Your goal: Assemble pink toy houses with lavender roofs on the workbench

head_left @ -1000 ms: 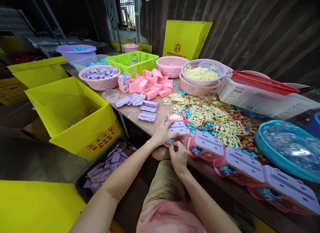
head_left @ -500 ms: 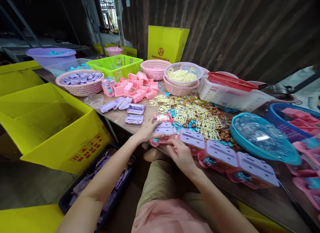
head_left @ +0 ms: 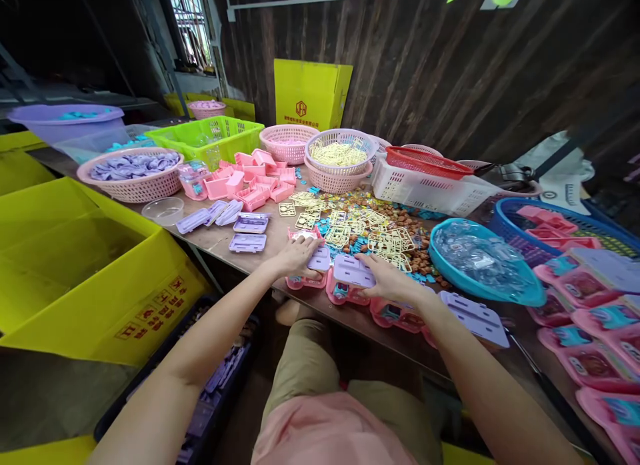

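Observation:
My left hand (head_left: 299, 257) lies over the leftmost pink toy car with a lilac roof (head_left: 320, 258), fingers wrapped round its top. My right hand (head_left: 384, 277) grips the second toy car (head_left: 353, 272), thumb on the near side and fingers over the roof's right edge. Both cars stand side by side at the table's front edge. More such cars continue the row to the right, partly hidden by my right forearm; one shows its lilac roof (head_left: 474, 318). Just behind my left hand is an open pink tray-like part (head_left: 305, 233).
Lilac lids (head_left: 247, 242) and pink boxes (head_left: 253, 195) lie to the left. Cream frames (head_left: 340, 235) and brown pieces spread over the middle. A turquoise basin (head_left: 487, 295) of clear parts and stacked pink cars (head_left: 585, 362) stand right. A yellow carton (head_left: 75, 265) is left.
My view has turned slightly right. My right hand has moved from beside the leftmost car up onto the second car. My left hand remains on the leftmost one.

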The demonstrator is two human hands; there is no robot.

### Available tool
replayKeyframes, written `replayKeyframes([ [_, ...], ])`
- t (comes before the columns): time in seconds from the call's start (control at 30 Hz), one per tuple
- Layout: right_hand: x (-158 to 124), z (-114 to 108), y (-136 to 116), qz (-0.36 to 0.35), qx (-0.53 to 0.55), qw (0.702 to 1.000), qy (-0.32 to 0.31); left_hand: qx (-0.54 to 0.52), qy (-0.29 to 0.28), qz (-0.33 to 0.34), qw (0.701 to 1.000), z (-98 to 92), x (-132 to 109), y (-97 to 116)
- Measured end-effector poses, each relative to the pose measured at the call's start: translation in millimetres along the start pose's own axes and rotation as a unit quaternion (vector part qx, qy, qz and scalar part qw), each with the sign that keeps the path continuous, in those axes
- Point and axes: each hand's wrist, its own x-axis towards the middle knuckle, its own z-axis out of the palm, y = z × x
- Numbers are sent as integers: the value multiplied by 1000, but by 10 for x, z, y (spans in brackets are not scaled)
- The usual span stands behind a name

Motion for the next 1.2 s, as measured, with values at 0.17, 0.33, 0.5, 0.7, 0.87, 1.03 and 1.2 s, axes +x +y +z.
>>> replayKeyframes([
  [0.17, 62, -40, 34, -7, -1, 1000, -14, 8, -53, 51, 997, -55, 71, -44],
  [0.33, 39, -33, 56, -8, 9, 1000, -3, 42, -25, 41, 998, 19, 166, 209],
  [0.5, -294, -217, 357, -9, 75, 997, -3, 37, 14, 58, 998, 76, 199, 368],
  [0.7, -685, -212, 553, 97, 10, 992, -81, 28, 25, 52, 998, 101, 262, 414],
  [0.87, -717, -60, 467, 82, 25, 996, -39, 20, 1, 80, 997, 55, 285, 399],
  [1.03, -749, -23, 426, 38, 25, 999, -15, 39, -31, 75, 996, -2, 307, 376],
  [1.2, -705, 72, 447, 34, -14, 999, 23, 29, -31, 115, 992, 64, 410, 484],
])
